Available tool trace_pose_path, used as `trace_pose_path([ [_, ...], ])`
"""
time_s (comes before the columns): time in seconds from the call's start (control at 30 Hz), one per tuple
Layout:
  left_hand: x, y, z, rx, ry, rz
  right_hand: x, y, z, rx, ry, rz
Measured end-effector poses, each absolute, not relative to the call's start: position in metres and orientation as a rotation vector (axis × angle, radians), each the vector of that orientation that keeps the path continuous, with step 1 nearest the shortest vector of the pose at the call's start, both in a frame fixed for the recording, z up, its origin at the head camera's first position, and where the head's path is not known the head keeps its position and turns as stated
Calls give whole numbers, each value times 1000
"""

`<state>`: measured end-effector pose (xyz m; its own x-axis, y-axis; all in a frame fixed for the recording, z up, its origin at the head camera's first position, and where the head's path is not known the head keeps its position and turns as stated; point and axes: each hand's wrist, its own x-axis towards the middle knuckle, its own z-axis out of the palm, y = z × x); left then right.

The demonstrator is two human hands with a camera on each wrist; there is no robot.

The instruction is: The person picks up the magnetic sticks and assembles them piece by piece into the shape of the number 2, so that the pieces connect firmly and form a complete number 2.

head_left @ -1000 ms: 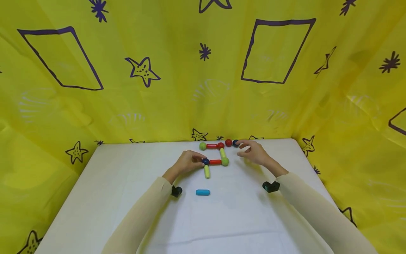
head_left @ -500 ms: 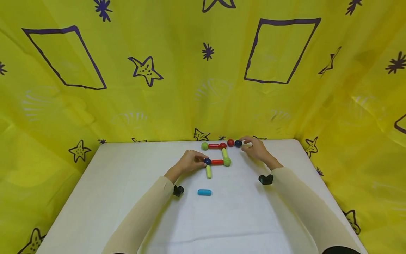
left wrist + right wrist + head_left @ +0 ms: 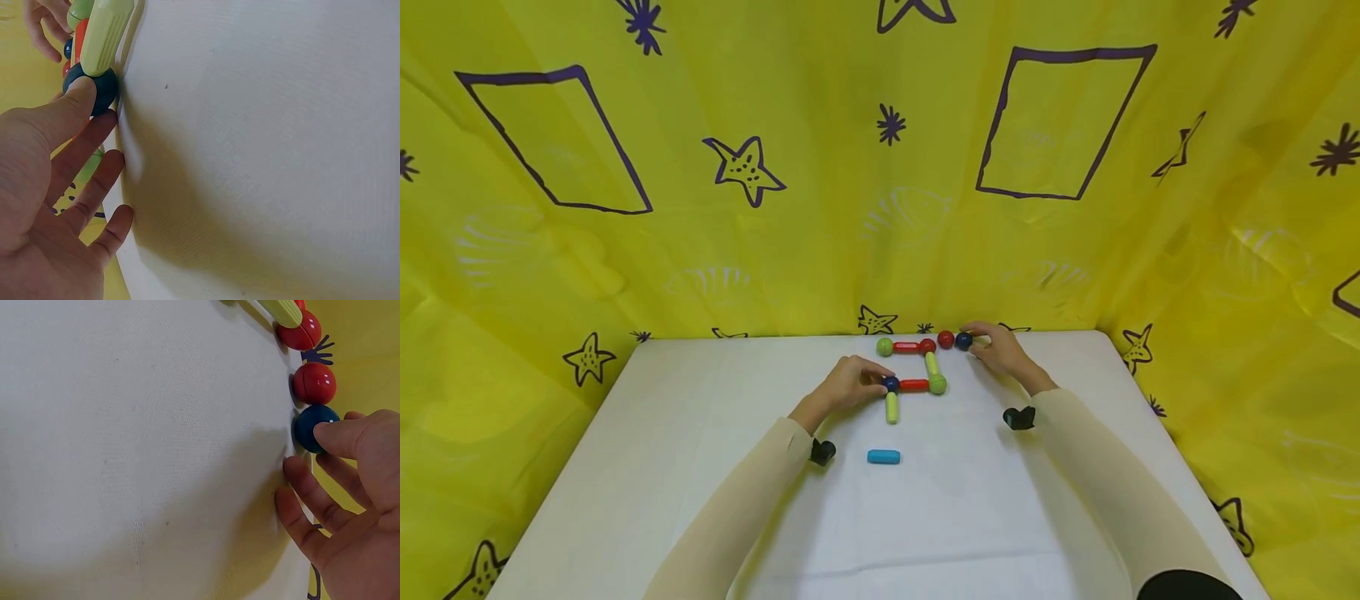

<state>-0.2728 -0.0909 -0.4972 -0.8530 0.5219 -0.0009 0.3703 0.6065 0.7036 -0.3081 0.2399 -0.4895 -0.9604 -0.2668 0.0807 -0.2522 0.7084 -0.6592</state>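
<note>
My left hand [image 3: 847, 385] pinches a dark blue ball [image 3: 103, 94] between thumb and fingers. From that ball a yellow-green rod [image 3: 892, 408] points toward me and a red rod [image 3: 914, 385] runs right to a green ball [image 3: 937, 384]. Another yellow-green rod [image 3: 932, 363] links it to a red ball [image 3: 927, 345], and a second red rod [image 3: 906, 347] leads left to a green ball [image 3: 884, 347]. At the table's far edge, my right hand [image 3: 1006, 348] pinches another dark blue ball [image 3: 312, 429]. Right beside it sits a separate red ball [image 3: 315, 384].
A light blue rod [image 3: 883, 457] lies alone on the white table [image 3: 955, 517], nearer to me than the chain. Yellow patterned cloth [image 3: 820, 250] rises behind the far edge and along both sides.
My right hand has shifted slightly and its fingers have come onto the dark blue ball by the loose red one. The left hand keeps its pinch on its ball.
</note>
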Motion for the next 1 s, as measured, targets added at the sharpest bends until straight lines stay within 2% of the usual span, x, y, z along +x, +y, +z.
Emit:
trace_pose_path([
  [1.0,-274,-93,-502,788,2636,1106,-304,231,-492,-289,2908,-1147],
])
